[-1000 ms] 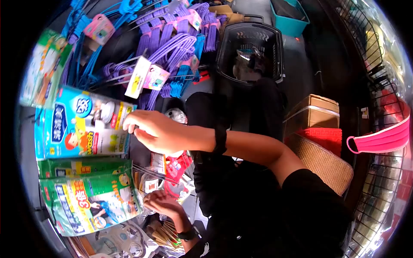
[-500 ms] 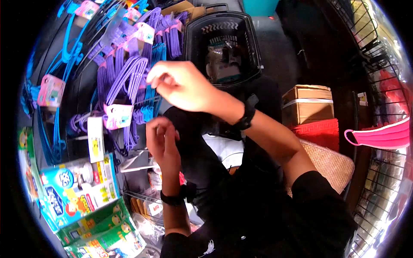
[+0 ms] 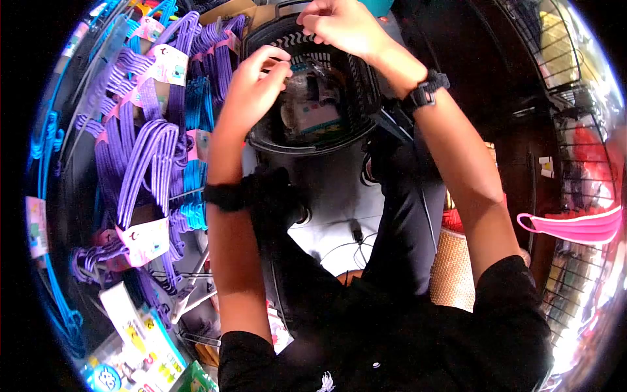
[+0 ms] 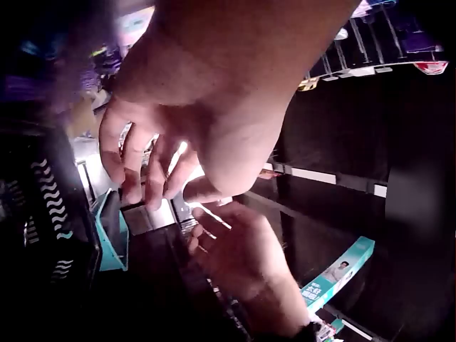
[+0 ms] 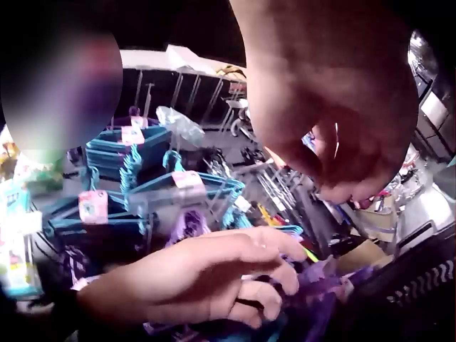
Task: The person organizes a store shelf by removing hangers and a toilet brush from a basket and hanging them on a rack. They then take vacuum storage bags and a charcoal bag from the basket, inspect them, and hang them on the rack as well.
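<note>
In the head view my left hand (image 3: 258,88) is over the left rim of a black basket (image 3: 307,151), its fingers loosely bent and holding nothing. Higher up and to the right, my right hand (image 3: 343,27) hangs above the basket's far side, also empty with relaxed fingers. Clear-wrapped packages (image 3: 317,108) lie inside the basket. Bundles of purple hangers (image 3: 153,157) with pink labels hang left of my left hand. The left wrist view has my left hand (image 4: 203,107) above my right hand (image 4: 246,253); the right wrist view shows both empty as well.
Blue hangers (image 3: 196,108) hang among the purple ones. Colourful packages (image 3: 140,356) are at the lower left. A woven basket (image 3: 452,268) stands beside my leg. On the right are wire racks (image 3: 565,147) and a pink mask (image 3: 575,225). Cables lie on the floor between my legs.
Both hands have moved up from the packages, past the hangers, to the basket. The view has shifted, so the packages sit lower and the basket further left.
</note>
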`<state>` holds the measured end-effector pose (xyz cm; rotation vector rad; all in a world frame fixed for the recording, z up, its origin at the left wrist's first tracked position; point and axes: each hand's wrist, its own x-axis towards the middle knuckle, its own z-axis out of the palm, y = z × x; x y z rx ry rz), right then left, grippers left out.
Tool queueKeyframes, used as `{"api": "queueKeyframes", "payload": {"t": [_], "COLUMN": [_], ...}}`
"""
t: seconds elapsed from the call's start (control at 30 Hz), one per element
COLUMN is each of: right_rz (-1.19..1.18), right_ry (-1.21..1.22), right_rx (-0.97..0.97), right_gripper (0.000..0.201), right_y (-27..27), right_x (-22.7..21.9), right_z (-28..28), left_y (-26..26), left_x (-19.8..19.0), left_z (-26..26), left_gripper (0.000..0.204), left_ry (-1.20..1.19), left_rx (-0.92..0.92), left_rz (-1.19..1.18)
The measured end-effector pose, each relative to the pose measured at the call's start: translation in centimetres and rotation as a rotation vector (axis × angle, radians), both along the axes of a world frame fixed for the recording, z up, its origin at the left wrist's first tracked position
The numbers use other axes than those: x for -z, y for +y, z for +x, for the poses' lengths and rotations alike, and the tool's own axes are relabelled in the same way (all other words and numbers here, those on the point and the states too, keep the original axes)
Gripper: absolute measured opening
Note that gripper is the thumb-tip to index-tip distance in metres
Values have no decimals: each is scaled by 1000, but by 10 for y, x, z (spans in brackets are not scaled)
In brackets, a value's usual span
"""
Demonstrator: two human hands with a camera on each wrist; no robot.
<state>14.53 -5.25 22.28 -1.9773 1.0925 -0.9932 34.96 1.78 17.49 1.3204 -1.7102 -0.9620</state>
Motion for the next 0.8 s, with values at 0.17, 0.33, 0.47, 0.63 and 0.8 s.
{"api": "queueKeyframes", "payload": {"t": [0.17,0.33,0.47,0.63,0.8], "right_rz": [-151,139,340,418,380], "right_ry": [467,578,820,904,840], "right_rx": [89,96,21,159,-99], "right_gripper": [27,27,22,34,40], "right_y": [-84,-114,-121,-110,-120], "right_x": [121,228,279,260,289], "right_z": [17,19,0,8,16], "left_y": [-24,-36,-49,-71,-96], "left_x": [85,77,88,105,109], "left_z": [8,15,27,32,22], "left_gripper": [27,32,34,39,37], "left_ry": [-411,-457,-445,-576,-448], "left_rx": [45,-57,-2,91,205], "left_rz": [-24,45,102,290,236]}}
